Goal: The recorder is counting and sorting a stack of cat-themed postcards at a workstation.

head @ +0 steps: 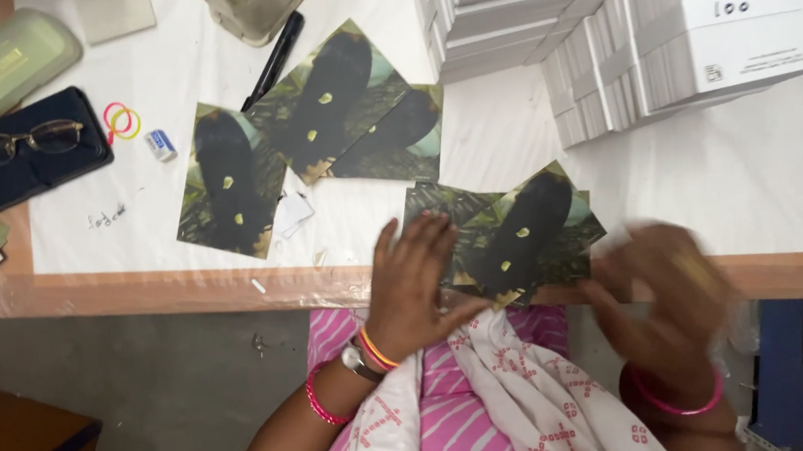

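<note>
Two hands on it: left hand (413, 283) flat and open on the card stack (513, 243) at the surface (781, 186) edge; right hand (665, 300) too blurred to tell. I'd keep pressing while squaring edges

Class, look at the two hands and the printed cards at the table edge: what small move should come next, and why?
Probably square up the loose stack of cards. They lie fanned and skewed at the table edge; the left hand rests flat on them, and the blurred right hand hovers at their right side, seemingly holding none.
</note>
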